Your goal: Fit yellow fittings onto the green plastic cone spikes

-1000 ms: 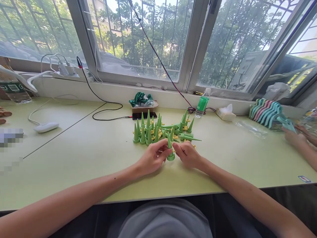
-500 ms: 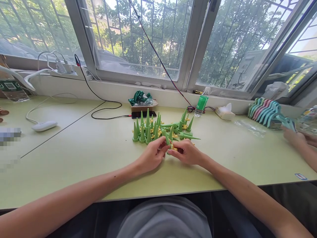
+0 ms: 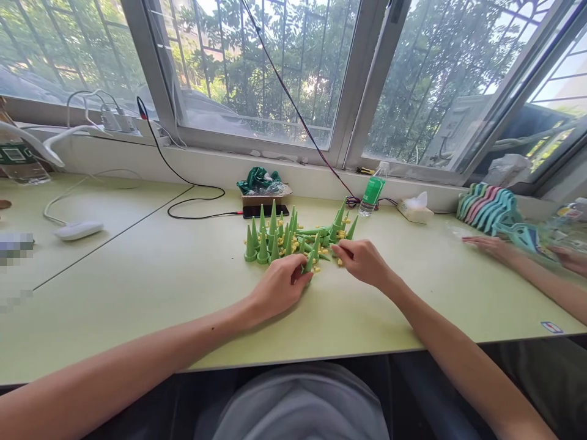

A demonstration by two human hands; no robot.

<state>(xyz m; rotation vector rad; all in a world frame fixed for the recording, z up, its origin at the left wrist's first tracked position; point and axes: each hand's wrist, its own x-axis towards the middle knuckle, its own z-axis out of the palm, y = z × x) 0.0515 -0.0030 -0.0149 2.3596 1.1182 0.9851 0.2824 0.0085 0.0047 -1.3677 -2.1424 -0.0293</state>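
Observation:
My left hand (image 3: 280,282) pinches a green plastic cone spike with a small yellow valve (image 3: 309,261), held upright just above the table at the front of the cluster. My right hand (image 3: 362,261) is at the cluster's right side, fingers closed together and pointing left. What lies in its fingertips is hidden; a bit of yellow shows just below them. Several green cone spikes (image 3: 274,223) stand upright on their round caps at the left of the cluster. More green spikes (image 3: 339,217) with yellow valves stand or lie at its right.
Behind the spikes lie a phone (image 3: 265,211) on a cable and a small box (image 3: 263,197). A water bottle (image 3: 372,190) and tissue pack (image 3: 415,209) stand further right. A co-worker's hand (image 3: 493,246) is near stacked hangers (image 3: 490,206). A white mouse-like device (image 3: 79,231) lies left.
My right hand has left the spike in my left hand and moved right and slightly up to the cluster's right side. The co-worker's hand has shifted left across the table.

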